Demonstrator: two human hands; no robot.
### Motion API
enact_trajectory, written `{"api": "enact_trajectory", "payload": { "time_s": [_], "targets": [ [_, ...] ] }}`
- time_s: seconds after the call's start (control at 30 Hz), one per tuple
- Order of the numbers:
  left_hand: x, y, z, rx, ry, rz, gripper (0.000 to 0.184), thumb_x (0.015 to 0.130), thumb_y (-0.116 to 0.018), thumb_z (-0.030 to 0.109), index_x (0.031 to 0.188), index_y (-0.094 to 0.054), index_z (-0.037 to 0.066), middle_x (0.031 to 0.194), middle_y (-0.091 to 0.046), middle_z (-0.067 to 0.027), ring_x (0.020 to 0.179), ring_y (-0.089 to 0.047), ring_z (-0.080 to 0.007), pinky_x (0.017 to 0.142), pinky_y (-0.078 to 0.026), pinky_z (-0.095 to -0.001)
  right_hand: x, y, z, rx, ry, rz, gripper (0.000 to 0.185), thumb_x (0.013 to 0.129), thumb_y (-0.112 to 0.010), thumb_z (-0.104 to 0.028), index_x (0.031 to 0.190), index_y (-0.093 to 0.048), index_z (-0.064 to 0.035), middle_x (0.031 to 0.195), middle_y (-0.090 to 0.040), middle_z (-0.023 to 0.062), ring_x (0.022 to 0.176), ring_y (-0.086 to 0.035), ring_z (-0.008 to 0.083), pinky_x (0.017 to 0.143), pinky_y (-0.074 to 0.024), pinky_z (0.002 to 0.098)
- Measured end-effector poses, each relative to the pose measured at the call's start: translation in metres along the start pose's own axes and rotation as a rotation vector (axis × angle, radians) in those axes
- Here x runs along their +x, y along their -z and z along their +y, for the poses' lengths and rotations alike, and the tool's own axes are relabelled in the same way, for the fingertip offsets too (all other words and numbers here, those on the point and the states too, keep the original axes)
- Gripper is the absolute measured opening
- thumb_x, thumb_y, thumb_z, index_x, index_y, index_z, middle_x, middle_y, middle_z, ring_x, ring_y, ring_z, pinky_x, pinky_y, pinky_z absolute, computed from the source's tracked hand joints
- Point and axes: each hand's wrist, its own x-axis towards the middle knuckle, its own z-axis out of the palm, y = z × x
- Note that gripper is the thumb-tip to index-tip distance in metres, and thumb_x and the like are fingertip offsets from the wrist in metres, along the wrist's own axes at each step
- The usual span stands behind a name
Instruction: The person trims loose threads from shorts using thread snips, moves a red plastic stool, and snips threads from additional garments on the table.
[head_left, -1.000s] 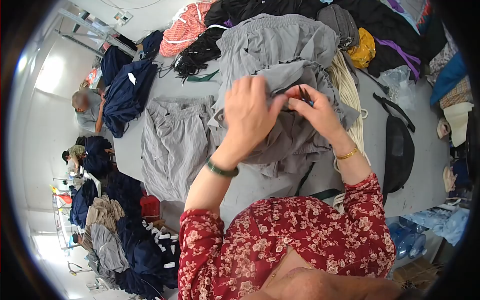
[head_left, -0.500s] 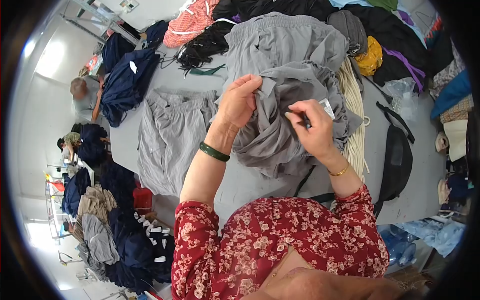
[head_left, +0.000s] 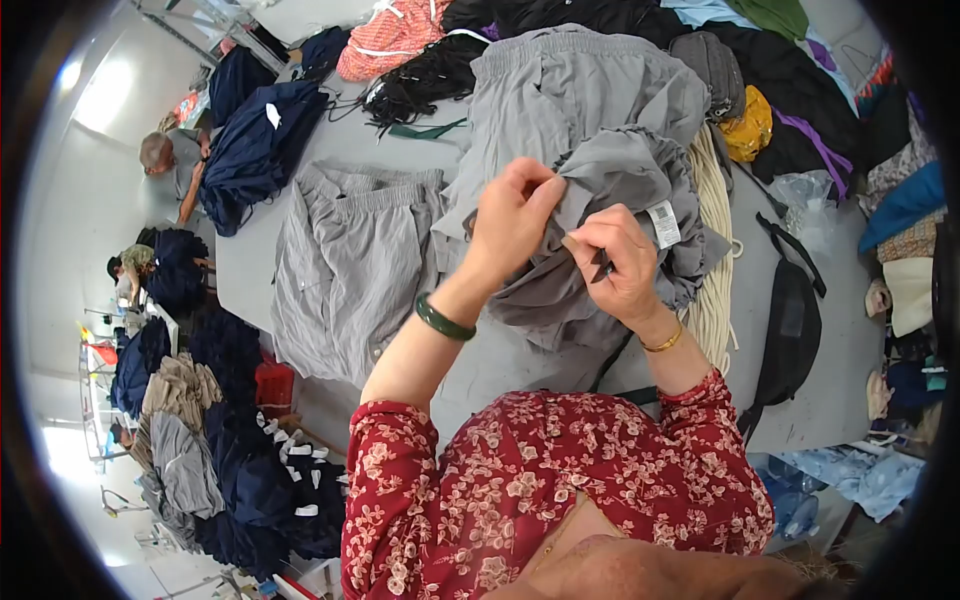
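Note:
A gathered grey garment [head_left: 590,95] with an elastic waistband lies on the table, its lower part bunched up. My left hand [head_left: 512,222] pinches an edge of its cloth. Close by on the right, my right hand [head_left: 618,262] is closed around small dark snips [head_left: 601,266], whose tips show between the fingers. Its thumb and forefinger are near the same cloth. A white label [head_left: 663,224] stands out beside my right hand. Flat to the left lies a second grey garment [head_left: 355,270].
Cream cords [head_left: 712,240] run along the right of the pile. Farther right is a black waist bag [head_left: 790,335]. Black cords [head_left: 425,90] and an orange garment [head_left: 392,40] lie at the back. A person [head_left: 172,160] handles navy garments [head_left: 265,145] at the left.
Both hands have shifted over the bunched cloth and come nearer each other. The white label has come into view. The camera view has also shifted slightly.

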Motion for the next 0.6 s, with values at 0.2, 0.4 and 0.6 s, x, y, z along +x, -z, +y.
{"api": "enact_trajectory", "payload": {
  "time_s": [0.2,0.4,0.6],
  "targets": [
    [-0.051,0.018,0.04,-0.076,0.257,-0.126,0.024,0.093,-0.057,0.022,0.084,-0.057,-0.001,0.074,-0.059,-0.0039,0.064,-0.054,-0.0092,0.056,-0.042,-0.0213,0.004,0.003,-0.001,-0.046,-0.002,0.018,0.029,0.059,-0.066,0.004,0.085,-0.059,-0.0067,0.078,-0.055,0.0047,0.066,-0.054,0.0224,0.053,-0.0452,0.0314],
    [-0.03,0.018,0.004,-0.529,0.529,-0.269,0.026,0.094,-0.056,0.027,0.085,-0.061,0.003,0.074,-0.061,-0.002,0.063,-0.057,-0.0086,0.055,-0.044,-0.0221,0.007,-0.005,-0.011,-0.295,0.214,-0.095,0.026,0.056,-0.066,-0.006,0.08,-0.058,-0.0083,0.077,-0.053,0.0025,0.066,-0.053,0.0209,0.053,-0.0448,0.0316],
    [-0.027,0.029,0.015,-0.303,0.465,-0.159,0.016,0.089,-0.062,0.016,0.083,-0.062,0.001,0.072,-0.064,-0.0036,0.063,-0.06,-0.0101,0.059,-0.048,-0.0231,-0.012,0.0,-0.046,0.25,-0.191,-0.318,0.01,0.075,-0.065,-0.012,0.081,-0.058,-0.0083,0.076,-0.053,0.0027,0.068,-0.054,0.0136,0.056,-0.0445,0.0264]
  ]
}}
